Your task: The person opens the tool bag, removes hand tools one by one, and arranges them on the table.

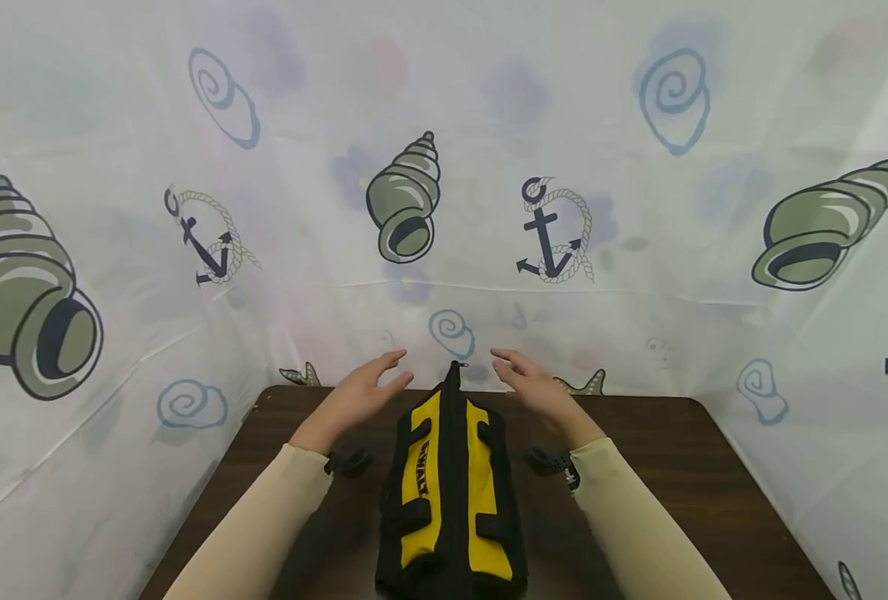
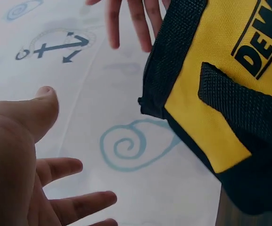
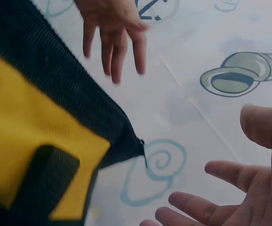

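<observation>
A yellow and black zippered tool bag (image 1: 453,492) with DeWalt lettering stands on the dark wooden table, its long side running away from me. Black straps cross its yellow panels, and a zipper pull shows at the far tip. To the left of the bag's far end, my left hand (image 1: 357,396) is raised with fingers extended, holding nothing. My right hand (image 1: 545,396) mirrors it on the other side, also apart from the bag. In the left wrist view the bag (image 2: 211,103) fills the right side; in the right wrist view the zipper end (image 3: 126,141) is near.
The brown table (image 1: 661,492) extends on both sides of the bag. A white curtain (image 1: 474,100) printed with shells and anchors surrounds the table at the back and sides. Dark wrist bands (image 1: 348,462) sit at both sleeves.
</observation>
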`<move>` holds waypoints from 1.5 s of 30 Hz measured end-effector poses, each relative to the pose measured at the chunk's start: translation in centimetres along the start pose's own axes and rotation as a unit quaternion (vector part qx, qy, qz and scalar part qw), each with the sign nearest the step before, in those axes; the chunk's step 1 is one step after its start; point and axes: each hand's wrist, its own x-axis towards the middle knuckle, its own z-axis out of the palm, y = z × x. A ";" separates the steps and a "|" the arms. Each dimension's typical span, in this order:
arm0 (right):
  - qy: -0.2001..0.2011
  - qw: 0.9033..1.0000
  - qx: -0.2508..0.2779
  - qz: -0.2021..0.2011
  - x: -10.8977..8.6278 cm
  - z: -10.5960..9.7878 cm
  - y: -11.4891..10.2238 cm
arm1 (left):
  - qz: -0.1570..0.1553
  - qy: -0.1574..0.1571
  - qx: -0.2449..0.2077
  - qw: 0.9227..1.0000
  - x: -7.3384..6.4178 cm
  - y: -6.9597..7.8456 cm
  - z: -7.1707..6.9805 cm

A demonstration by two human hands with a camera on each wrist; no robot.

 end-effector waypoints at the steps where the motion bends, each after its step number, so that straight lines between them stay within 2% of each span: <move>1: -0.001 1.000 0.017 0.001 0.4 0.2 0.0 | -0.001 -0.006 -0.013 1.000 0.3 0.0 0.1; 7: 0.003 0.996 0.090 0.007 2.3 1.5 0.3 | -0.003 -0.035 -0.066 0.997 2.5 0.4 1.1; 13: -0.010 0.988 0.154 0.028 4.0 2.5 0.4 | 0.016 -0.062 -0.068 0.996 4.8 0.7 1.9; 16: -0.005 0.983 0.180 0.039 4.8 3.0 0.4 | 0.022 -0.082 -0.085 0.993 5.9 0.7 2.1; 18: 0.001 0.980 0.192 0.047 5.3 3.2 0.5 | 0.020 -0.102 -0.118 0.988 6.6 0.5 2.4; 21: 0.013 0.977 0.205 0.062 5.9 3.5 0.7 | 0.012 -0.133 -0.175 0.975 7.7 0.3 3.1; 24: 0.022 0.974 0.211 0.078 6.5 3.6 1.0 | 0.007 -0.151 -0.199 0.968 8.7 0.4 3.8; 30: 0.039 0.970 0.223 0.086 7.2 4.0 1.5 | 0.028 -0.151 -0.176 0.972 10.1 0.8 4.7; 33: 0.050 0.969 0.228 0.085 7.3 4.3 1.6 | 0.040 -0.151 -0.159 0.975 10.5 0.9 4.7; 40: 0.072 0.967 0.235 0.072 7.0 4.8 1.7 | 0.045 -0.151 -0.125 0.980 11.2 1.2 4.3; 45: 0.077 0.965 0.240 0.076 7.1 5.3 1.8 | 0.063 -0.143 -0.044 0.987 11.8 1.1 4.4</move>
